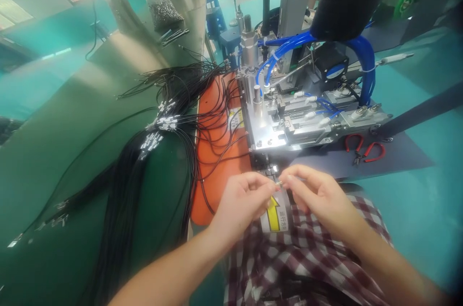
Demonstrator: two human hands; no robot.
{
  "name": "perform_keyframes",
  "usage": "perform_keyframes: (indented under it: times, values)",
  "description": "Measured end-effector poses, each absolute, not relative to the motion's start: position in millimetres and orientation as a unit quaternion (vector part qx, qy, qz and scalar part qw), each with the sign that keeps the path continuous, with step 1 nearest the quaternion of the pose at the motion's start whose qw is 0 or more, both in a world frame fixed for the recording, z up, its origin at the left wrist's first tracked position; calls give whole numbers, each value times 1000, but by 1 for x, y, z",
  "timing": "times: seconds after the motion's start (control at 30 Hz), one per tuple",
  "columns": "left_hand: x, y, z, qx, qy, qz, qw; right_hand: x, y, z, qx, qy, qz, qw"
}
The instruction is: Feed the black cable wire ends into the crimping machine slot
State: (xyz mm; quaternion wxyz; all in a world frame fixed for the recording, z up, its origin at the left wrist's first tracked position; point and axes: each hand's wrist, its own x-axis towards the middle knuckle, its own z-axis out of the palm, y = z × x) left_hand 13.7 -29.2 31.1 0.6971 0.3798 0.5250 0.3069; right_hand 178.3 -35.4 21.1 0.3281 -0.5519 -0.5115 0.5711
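Note:
Thumb and fingers of my left hand (249, 194) are closed in a pinch in front of the machine. Facing it, my right hand (314, 188) pinches too, its fingertips almost touching the left ones. Between them shows a small shiny metal piece (279, 183), too tiny to tell its exact kind. Just beyond the fingertips is the front edge of a metal machine fixture (265, 138). Below the hands lies a label with a yellow arrow (274, 214). Black cables (217, 125) run over the orange surface (208, 190) left of my hands.
Bundled black cables with pale connector ends (166, 123) lie on the green table (162, 190). Red-handled pliers (358, 157) rest to the right of the fixture. Blue air hoses (367, 65) loop above it. A plastic bag of small parts (162, 12) stands at the back.

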Motion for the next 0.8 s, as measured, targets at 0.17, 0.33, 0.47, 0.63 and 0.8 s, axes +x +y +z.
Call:
perform_keyframes:
  times: [0.17, 0.33, 0.47, 0.63, 0.8]
  values:
    - [13, -30, 30, 383, 517, 313, 699, 177, -37, 18, -561, -517, 554, 335]
    - [14, -31, 30, 383, 517, 321, 695, 170, -43, 16, -561, -496, 554, 364]
    - [14, -32, 29, 383, 518, 330, 690, 169, -47, 18, -579, -466, 557, 369]
    - [14, -33, 29, 388, 511, 331, 692, 172, -47, 18, -591, -467, 543, 372]
    - [15, -32, 30, 395, 519, 324, 686, 169, -45, 18, -579, -485, 535, 378]
